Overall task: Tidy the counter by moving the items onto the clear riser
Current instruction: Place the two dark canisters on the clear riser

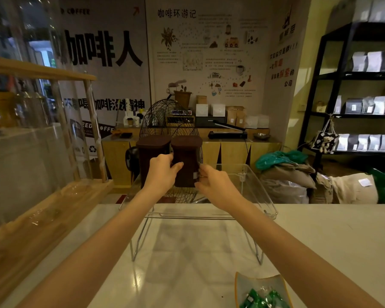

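Observation:
Two dark brown lidded canisters stand side by side on the clear riser (256,192), which sits on wire legs on the white counter (320,236). The left canister (150,156) stands free. My left hand (162,174) and my right hand (213,185) both grip the right canister (187,161), one on each side, thumbs at its front. A small white label shows on its right face by my right fingers. The canister's base is hidden behind my hands.
A small dish (261,287) with green wrapped sweets lies at the near right of the counter. A wood-framed clear display case (40,152) stands along the left. Behind the riser is a wire fan guard (165,116); sacks and black shelves are at the right.

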`<state>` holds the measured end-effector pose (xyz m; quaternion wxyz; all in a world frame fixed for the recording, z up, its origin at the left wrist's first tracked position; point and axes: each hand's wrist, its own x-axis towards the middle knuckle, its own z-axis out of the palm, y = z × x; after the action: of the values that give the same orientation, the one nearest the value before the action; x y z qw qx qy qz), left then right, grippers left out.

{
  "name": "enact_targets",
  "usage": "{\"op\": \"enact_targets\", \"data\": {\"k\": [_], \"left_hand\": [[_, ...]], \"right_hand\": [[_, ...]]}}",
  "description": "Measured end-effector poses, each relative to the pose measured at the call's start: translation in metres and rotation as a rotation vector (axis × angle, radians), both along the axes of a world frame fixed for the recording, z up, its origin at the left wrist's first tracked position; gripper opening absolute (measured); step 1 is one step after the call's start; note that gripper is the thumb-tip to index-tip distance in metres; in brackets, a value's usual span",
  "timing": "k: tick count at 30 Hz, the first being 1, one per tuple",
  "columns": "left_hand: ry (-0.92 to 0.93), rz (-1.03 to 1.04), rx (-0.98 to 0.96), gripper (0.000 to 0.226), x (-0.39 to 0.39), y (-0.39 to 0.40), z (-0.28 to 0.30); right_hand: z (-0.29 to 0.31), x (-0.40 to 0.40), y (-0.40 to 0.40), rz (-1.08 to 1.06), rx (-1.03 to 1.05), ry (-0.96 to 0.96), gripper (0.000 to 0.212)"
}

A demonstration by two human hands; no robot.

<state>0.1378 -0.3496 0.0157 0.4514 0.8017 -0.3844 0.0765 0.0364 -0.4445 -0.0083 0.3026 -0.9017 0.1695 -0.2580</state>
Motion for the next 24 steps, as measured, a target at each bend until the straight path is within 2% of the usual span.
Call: {"op": "enact_targets", "data": {"k": [10,12,14,17,20,24], "left_hand": [[-0.053,0.065,-0.036,0.032,0.001,-0.001,-0.007],[-0.098,0.085,0.001,0.033,0.0,0.0,-0.007],[-0.154,0.113,0.038,0.033,-0.002,0.004,-0.005],[-0.25,0.162,0.08,0.035,-0.005,0.01,-0.001],[-0.354,0.167,0.156,0.035,-0.007,0.015,0.006],[-0.483,0.201,0.27,0.041,-0.023,0.023,0.015]], "right_hand": [[-0.002,0.001,0.001,-0.011,-0.044,0.059,0.035],[0.0,0.0,0.005,-0.079,-0.181,0.134,0.032],[0.004,-0.005,0.012,-0.179,-0.445,0.228,0.027],[0.009,-0.018,0.023,-0.17,-0.686,0.245,0.03],[0.011,-0.044,0.032,-0.048,-0.798,0.292,0.035],[0.007,-0.094,0.045,0.062,-0.792,0.336,0.042]]}}
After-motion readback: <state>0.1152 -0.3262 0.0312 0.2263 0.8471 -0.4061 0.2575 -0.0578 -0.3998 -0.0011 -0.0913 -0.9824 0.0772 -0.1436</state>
